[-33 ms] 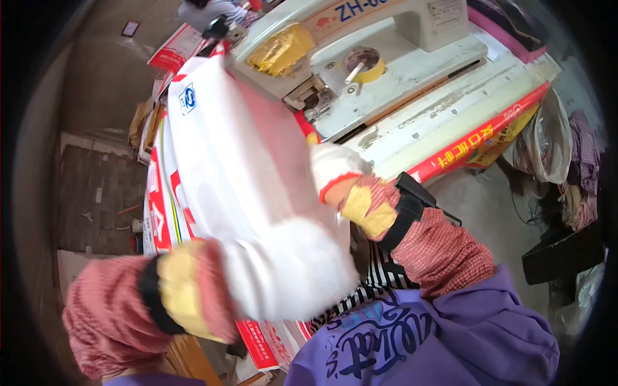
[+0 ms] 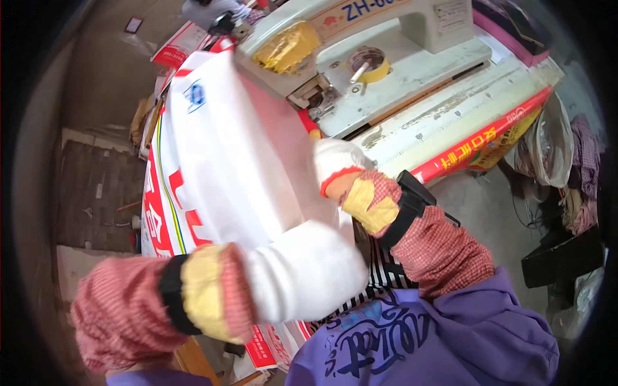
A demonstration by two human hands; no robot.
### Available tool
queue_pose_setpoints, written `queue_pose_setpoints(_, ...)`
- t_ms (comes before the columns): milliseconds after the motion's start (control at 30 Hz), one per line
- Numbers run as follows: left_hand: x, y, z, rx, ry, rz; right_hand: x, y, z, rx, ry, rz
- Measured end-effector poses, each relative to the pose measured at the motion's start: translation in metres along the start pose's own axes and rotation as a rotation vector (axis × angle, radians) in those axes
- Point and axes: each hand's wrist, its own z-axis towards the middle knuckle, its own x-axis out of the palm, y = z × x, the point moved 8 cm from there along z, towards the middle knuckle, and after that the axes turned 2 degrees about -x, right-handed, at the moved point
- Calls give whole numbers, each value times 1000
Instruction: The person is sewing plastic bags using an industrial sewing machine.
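A white sack (image 2: 222, 148) with red lettering and a small blue mark lies slanted in front of me, its far end next to the head of a sewing machine (image 2: 309, 96). My left hand (image 2: 312, 270), in a white glove, is over the sack's near end; motion blur hides its fingers. My right hand (image 2: 338, 161), gloved in white with a red cuff edge, is closed at the sack's right edge, beside the machine bed. Its fingertips are hidden. Both forearms wear red checked sleeves with yellow patches and black bands.
A tape roll (image 2: 370, 66) sits on the machine bed. A red and yellow printed sheet (image 2: 476, 145) covers the table's front edge. At right hangs a pale bag (image 2: 547, 138) beside checked cloth (image 2: 586, 148). Someone's sleeve (image 2: 215, 11) shows at the far left.
My left hand has moved a little to the right. The sack's left side has shifted and shows more red lettering. The right hand has hardly moved.
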Motion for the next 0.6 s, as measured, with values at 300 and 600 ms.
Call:
queue_pose_setpoints(300,92,133,-2,-541,-85,-157,-3,-4,31,30,380,581)
queue_pose_setpoints(600,147,252,-53,-1102,-769,-583,-5,31,21,-91,266,208)
